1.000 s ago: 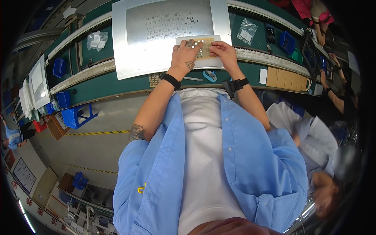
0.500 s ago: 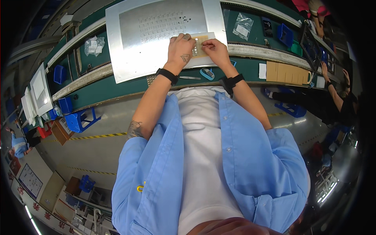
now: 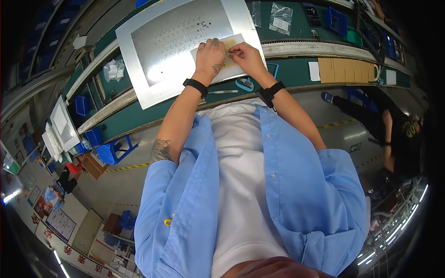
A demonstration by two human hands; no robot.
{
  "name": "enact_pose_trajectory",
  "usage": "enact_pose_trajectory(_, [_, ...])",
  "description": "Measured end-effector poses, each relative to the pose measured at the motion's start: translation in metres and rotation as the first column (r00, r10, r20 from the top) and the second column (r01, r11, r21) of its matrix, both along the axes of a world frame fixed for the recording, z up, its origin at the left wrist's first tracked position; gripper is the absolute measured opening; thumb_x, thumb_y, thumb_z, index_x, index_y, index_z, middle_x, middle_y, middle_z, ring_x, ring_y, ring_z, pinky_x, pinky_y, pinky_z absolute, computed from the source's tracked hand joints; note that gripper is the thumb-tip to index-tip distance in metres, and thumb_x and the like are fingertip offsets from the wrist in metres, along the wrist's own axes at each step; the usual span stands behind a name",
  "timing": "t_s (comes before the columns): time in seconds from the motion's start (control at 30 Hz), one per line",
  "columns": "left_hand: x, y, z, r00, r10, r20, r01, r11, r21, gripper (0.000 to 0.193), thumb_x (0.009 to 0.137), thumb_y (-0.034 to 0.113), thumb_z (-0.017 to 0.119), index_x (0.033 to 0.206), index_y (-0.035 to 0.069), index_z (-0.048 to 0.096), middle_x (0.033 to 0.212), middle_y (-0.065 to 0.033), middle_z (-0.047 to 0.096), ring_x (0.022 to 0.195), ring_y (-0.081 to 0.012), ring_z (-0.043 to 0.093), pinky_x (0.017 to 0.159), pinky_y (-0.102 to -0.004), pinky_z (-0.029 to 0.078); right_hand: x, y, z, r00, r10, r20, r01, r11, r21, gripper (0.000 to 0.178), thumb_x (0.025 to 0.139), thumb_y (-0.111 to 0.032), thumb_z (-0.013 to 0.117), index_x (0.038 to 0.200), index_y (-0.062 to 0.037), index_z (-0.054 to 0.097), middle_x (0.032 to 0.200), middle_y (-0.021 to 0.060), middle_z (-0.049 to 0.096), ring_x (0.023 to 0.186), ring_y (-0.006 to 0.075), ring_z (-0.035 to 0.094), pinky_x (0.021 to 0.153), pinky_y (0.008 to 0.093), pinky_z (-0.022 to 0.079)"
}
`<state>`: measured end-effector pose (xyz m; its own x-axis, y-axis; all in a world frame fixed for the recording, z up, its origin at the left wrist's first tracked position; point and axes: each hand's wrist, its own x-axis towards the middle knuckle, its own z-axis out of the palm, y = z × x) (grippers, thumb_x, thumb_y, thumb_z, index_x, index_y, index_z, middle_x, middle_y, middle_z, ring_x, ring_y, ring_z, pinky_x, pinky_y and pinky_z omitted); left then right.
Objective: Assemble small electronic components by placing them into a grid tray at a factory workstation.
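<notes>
A large silver-framed metal plate (image 3: 125,44), with rows of small marks and some dark bits on it, lies on the green bench. On its near right corner rests a pale sheet (image 3: 237,39) with a tan patch (image 3: 229,43) in its middle. My left hand (image 3: 210,60) lies over the sheet's left part, its fingers curled and the tips hidden. Thumb and fingers of my right hand (image 3: 245,56) are pinched together over the tan patch; whatever is between them is too small to name. A pair of tweezers (image 3: 223,91) and a blue tape-like roll (image 3: 244,84) lie close by.
Metal rails (image 3: 296,49) run along the bench. Clear plastic bags (image 3: 281,19), a blue bin (image 3: 336,21) and a phone-like device (image 3: 311,15) lie beyond them. Brown cardboard (image 3: 345,70) sits at the right. Another person (image 3: 398,129) in dark clothes is at far right.
The view has turned a little, so the bench appears shifted. My right hand has moved slightly left, nearer my left hand, over the tan patch. The person at right has changed posture.
</notes>
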<state>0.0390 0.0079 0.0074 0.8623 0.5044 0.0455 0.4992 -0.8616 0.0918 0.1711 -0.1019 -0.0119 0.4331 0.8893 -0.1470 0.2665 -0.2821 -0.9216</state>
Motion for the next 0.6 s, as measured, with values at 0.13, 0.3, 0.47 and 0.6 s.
enact_pose_trajectory(0.13, [-0.011,0.000,-0.007,0.985,0.023,0.172,-0.009,0.996,-0.083,0.010,0.091,0.016,0.063,0.095,0.007,0.064,0.095,-0.0089,0.064,0.097,-0.0285,0.062,0.086,-0.0425,0.049,0.000,0.001,0.001,1.000,0.012,0.015,-0.012,1.000,-0.002,0.018,0.087,-0.007,0.074,0.103,-0.0010,0.072,0.093,0.0082,0.070,0.078,0.0154,0.069,0.074,0.0279,0.056])
enact_pose_trajectory(0.3, [-0.021,-0.003,-0.006,0.940,0.130,0.315,-0.055,0.970,-0.235,0.009,0.092,0.015,0.063,0.096,0.007,0.064,0.096,-0.0093,0.064,0.098,-0.0290,0.061,0.085,-0.0429,0.048,-0.001,0.001,-0.003,0.999,0.024,0.034,-0.024,1.000,-0.004,0.018,0.087,-0.007,0.074,0.104,-0.0004,0.072,0.093,0.0072,0.069,0.078,0.0139,0.068,0.074,0.0267,0.056])
enact_pose_trajectory(0.47, [-0.022,-0.004,-0.004,0.952,0.106,0.286,-0.052,0.980,-0.193,0.012,0.091,0.014,0.065,0.101,0.008,0.068,0.098,-0.0077,0.065,0.097,-0.0282,0.062,0.083,-0.0428,0.047,0.000,0.003,-0.002,0.998,0.034,0.047,-0.034,0.999,-0.006,0.017,0.087,-0.006,0.073,0.103,-0.0002,0.072,0.094,0.0074,0.068,0.078,0.0140,0.067,0.074,0.0267,0.055])
enact_pose_trajectory(0.6, [-0.019,-0.001,0.000,0.966,0.063,0.251,-0.020,0.985,-0.173,0.013,0.090,0.014,0.066,0.102,0.010,0.071,0.097,-0.0061,0.066,0.096,-0.0273,0.063,0.083,-0.0426,0.047,-0.003,0.002,-0.003,0.999,0.028,0.043,-0.028,1.000,-0.003,0.017,0.087,-0.006,0.074,0.104,-0.0006,0.072,0.093,0.0077,0.068,0.076,0.0147,0.067,0.074,0.0271,0.055])
